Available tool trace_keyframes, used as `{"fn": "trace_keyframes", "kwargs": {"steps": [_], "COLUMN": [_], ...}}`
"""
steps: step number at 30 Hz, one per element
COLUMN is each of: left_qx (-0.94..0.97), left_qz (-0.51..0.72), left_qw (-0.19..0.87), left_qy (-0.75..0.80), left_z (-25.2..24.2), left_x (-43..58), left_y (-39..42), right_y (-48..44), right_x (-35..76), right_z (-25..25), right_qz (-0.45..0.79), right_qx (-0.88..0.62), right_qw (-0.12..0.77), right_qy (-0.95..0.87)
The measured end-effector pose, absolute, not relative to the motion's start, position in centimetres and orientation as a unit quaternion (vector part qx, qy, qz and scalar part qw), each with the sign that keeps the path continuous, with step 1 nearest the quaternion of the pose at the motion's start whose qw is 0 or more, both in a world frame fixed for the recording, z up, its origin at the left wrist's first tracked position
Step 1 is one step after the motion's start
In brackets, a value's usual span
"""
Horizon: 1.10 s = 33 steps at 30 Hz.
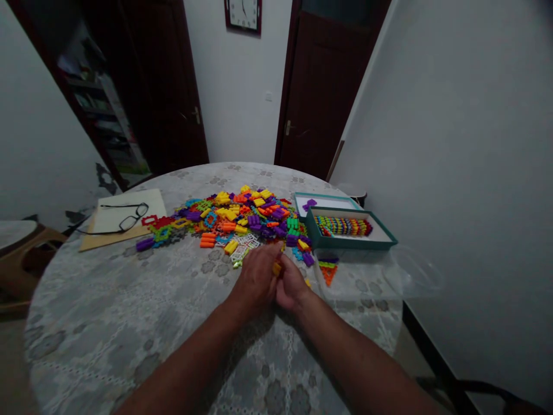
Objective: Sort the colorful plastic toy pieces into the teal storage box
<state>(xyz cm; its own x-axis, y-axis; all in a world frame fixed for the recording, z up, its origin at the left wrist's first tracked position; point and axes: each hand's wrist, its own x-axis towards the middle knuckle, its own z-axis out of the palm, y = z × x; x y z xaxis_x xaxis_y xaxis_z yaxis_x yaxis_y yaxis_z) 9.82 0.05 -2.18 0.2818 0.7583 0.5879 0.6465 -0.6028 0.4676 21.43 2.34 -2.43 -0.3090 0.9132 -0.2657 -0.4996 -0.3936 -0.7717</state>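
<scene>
My left hand (256,276) and my right hand (292,286) meet near the middle of the round table (129,323), fingers curled together around a small yellow plastic piece (276,268). Just beyond them lies a heap of colourful plastic building pieces (233,216), yellow, orange, purple, green and blue. To the right stands a teal box (352,233) holding a row of joined multicoloured pieces (343,225). A small orange and green triangle of pieces (328,271) lies beside my right hand.
Black glasses (129,219) rest on a beige folder (121,222) at the table's left. The box lid (324,203) with a purple piece lies behind the box. A clear plastic bag (410,274) hangs at the right edge. Doors and a wall clock stand behind.
</scene>
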Motion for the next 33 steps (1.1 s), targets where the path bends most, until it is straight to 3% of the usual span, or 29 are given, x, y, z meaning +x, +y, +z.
{"fn": "trace_keyframes", "kwargs": {"steps": [7,18,33], "left_qx": [0.793,0.815,0.715], "left_qz": [0.380,0.392,0.452], "left_qw": [0.060,0.134,0.019], "left_qy": [0.472,0.405,0.533], "left_z": [-3.3,-4.0,-3.8], "left_x": [8.8,6.2,2.6], "left_y": [-0.2,-0.4,2.8], "right_y": [2.2,1.0,0.9], "right_x": [22.1,22.8,22.4], "right_z": [-3.4,-3.6,-2.6], "right_qz": [0.785,0.801,0.703], "right_qx": [-0.293,-0.284,-0.404], "right_qw": [0.491,0.405,0.426], "right_qy": [-0.236,-0.338,-0.401]}}
